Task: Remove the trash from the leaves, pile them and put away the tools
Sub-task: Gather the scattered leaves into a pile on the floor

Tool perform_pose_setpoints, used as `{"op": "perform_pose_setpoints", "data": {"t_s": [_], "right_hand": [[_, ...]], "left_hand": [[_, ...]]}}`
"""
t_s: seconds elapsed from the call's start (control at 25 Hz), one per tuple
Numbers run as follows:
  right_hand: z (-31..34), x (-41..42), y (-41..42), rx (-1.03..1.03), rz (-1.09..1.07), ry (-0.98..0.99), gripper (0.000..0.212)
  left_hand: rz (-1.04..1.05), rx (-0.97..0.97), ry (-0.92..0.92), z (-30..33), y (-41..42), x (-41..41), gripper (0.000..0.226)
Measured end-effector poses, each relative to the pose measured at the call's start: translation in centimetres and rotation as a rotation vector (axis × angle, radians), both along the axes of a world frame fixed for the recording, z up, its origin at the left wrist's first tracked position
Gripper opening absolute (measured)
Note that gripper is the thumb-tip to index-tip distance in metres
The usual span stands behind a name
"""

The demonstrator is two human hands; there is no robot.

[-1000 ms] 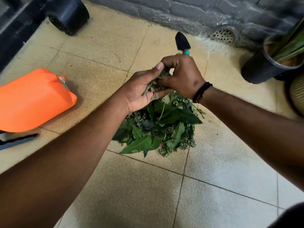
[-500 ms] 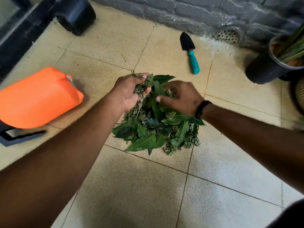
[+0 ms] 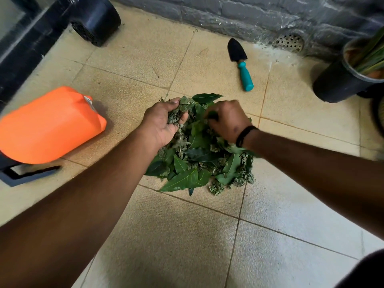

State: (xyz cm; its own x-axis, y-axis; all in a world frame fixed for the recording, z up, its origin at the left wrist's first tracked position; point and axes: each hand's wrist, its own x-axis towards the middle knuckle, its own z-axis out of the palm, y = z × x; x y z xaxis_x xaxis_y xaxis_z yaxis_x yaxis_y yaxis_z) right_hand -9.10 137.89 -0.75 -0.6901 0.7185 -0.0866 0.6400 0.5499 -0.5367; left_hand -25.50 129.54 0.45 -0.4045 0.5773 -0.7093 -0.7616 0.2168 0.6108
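Head view: leaf pile [image 3: 199, 163] on the tiled floor [image 3: 187, 235], centre. Left hand [image 3: 166, 121] palm-up, fingers curled round a clump of small leaves at the pile's far-left edge. Right hand [image 3: 228, 119] knuckles-up on the far-right top, fingers curled into the leaves. Trowel [image 3: 241, 63], black blade, teal handle, lies far right, apart from the pile. Orange jerrycan [image 3: 49, 125] on its side at left; contents can't tell. Black pot [image 3: 345, 80] far right holds a plant. Another black pot [image 3: 95, 19] tipped over, far left.
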Motion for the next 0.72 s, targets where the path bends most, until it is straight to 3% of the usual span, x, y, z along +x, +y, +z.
{"op": "perform_pose_setpoints", "data": {"t_s": [0.12, 0.36, 0.44, 0.56, 0.72], "right_hand": [[3.0, 0.1, 1.9, -0.304, -0.156, 0.199, 0.009], [6.8, -0.4, 2.0, -0.797, -0.147, 0.507, 0.010], [6.3, -0.7, 1.4, -0.711, -0.146, 0.461, 0.012], [5.4, -0.9, 0.6, -0.423, -0.161, 0.296, 0.014], [5.0, -0.8, 0.0, -0.239, -0.204, 0.223, 0.014]], "left_hand": [[0.047, -0.011, 0.063, 0.1, 0.4, 0.4, 0.015], [-0.109, 0.031, 0.101, 0.6, 1.1, 2.8, 0.018], [-0.142, 0.076, 0.022, 1.3, 1.0, 4.1, 0.019], [-0.125, 0.139, -0.084, 1.3, 0.6, 4.9, 0.030], [-0.258, 0.196, -0.025, 1.2, 0.3, 4.2, 0.041]]}}
